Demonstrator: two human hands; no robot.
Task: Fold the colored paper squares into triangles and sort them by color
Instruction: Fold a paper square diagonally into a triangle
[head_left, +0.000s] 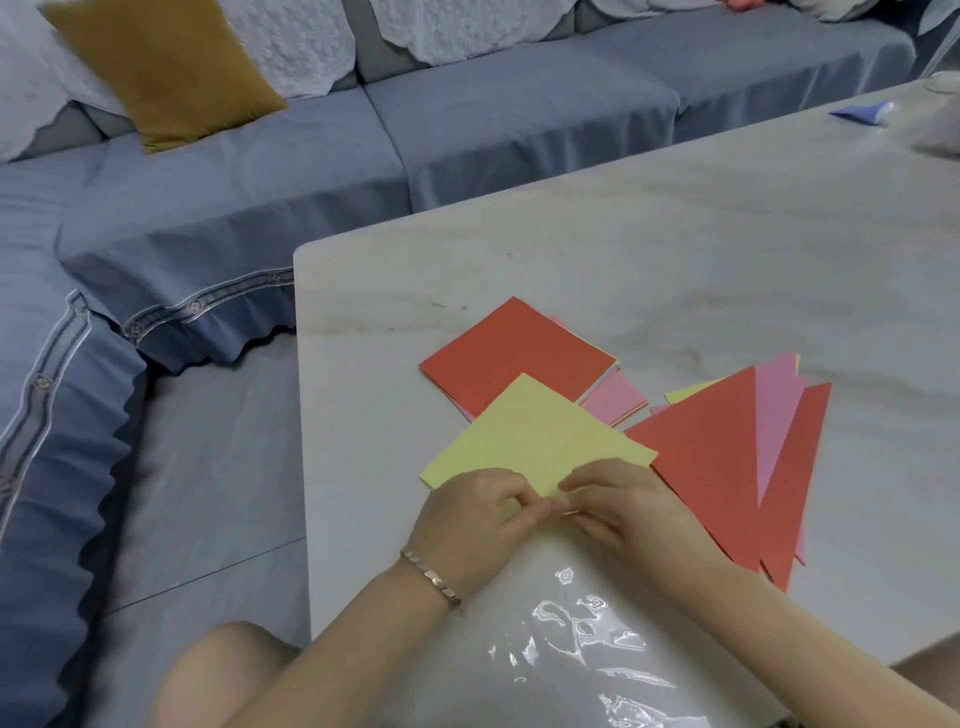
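Yellow paper square (535, 441) lies on the counter (675, 249); left hand (467, 525) and right hand (623, 506) both pinch its near corner, beside red triangles (711, 457).

The yellow square's (535, 441) near corner is hidden under both hands' fingers (511, 506) — the pink squares (618, 402) mostly covered; the table (675, 249) runs off-frame right.

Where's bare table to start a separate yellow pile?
Free: the table beyond the red square stack, and the strip left of the yellow sheet. Crowded: folded triangles on the right, plastic wrapper at the near edge.
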